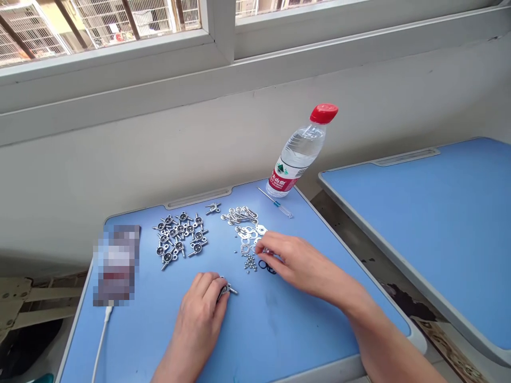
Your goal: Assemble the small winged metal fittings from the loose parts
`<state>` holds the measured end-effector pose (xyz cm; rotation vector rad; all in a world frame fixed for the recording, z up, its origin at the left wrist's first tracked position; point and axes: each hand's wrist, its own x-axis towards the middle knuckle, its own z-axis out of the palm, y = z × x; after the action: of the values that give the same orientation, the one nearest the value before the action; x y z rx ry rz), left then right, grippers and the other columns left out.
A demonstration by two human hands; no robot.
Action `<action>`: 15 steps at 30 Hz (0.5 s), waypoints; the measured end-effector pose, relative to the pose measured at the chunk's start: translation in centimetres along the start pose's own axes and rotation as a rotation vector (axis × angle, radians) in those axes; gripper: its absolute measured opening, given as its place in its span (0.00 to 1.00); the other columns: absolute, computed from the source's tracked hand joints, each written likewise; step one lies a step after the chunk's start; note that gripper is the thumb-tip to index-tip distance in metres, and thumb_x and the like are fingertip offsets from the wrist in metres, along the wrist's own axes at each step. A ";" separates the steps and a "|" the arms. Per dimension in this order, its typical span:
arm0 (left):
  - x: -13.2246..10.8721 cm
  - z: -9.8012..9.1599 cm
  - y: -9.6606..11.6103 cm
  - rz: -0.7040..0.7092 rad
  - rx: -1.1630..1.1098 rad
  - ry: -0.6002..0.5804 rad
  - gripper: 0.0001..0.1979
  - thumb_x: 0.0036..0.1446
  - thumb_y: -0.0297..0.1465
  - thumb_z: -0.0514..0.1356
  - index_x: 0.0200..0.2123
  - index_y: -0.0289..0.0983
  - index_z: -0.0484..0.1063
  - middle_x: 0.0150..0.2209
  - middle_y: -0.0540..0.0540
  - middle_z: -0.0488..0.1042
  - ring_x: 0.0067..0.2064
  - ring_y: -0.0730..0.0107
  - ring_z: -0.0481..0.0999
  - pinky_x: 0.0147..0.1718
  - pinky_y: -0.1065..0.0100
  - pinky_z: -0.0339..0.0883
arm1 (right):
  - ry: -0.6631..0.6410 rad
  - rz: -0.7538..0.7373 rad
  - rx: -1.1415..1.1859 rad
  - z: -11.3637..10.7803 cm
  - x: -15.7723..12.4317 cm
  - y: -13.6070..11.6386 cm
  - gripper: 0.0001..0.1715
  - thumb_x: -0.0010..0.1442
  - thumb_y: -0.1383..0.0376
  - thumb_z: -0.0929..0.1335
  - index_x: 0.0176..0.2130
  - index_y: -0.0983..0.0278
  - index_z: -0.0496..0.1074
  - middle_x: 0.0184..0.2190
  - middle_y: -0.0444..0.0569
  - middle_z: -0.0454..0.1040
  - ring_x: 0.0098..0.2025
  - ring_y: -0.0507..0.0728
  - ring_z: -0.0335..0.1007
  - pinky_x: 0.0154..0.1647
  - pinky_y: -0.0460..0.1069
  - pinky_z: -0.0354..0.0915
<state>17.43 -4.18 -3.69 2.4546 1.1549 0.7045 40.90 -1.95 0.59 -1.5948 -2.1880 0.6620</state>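
My left hand (200,304) is closed around a small metal fitting (231,290) with a thin stem, low over the blue table (279,340). The fingers cover most of the fitting. To the right, my right hand (297,261) has its thumb and fingertips pinched together; whatever lies between them is too small to make out. Beside those fingertips are flat silver plates (248,233), a pile of tiny screws (250,262) and black rubber rings (262,264). Several similar metal fittings (180,230) with round black centres lie grouped at the left.
Behind the plates lie small shiny metal pieces (241,214). A screwdriver (277,204) rests near a red-capped water bottle (297,154) at the back. A blurred, phone-like object (120,260) with a white cable (101,340) lies left. Another blue table (423,213) stands right.
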 end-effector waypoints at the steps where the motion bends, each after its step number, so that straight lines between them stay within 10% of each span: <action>1: 0.0 0.0 0.0 0.004 -0.001 0.009 0.07 0.65 0.24 0.50 0.42 0.37 0.66 0.37 0.44 0.72 0.35 0.65 0.71 0.32 0.66 0.68 | -0.042 0.007 -0.045 0.2 0.1 0.2 0.11 0.62 0.74 0.61 0.31 0.62 0.67 0.30 0.44 0.71 0.27 0.51 0.63 0.27 0.46 0.55; 15: -0.1 0.1 -0.2 -0.003 -0.013 0.024 0.07 0.65 0.23 0.51 0.42 0.37 0.67 0.37 0.44 0.72 0.36 0.65 0.71 0.32 0.66 0.68 | -0.166 0.024 -0.148 1.2 0.6 0.2 0.13 0.59 0.78 0.63 0.30 0.63 0.70 0.32 0.43 0.73 0.28 0.51 0.64 0.26 0.46 0.50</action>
<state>17.34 -4.17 -3.91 2.4398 1.1589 0.7405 40.20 -1.51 -0.47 -1.6965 -2.3905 0.6751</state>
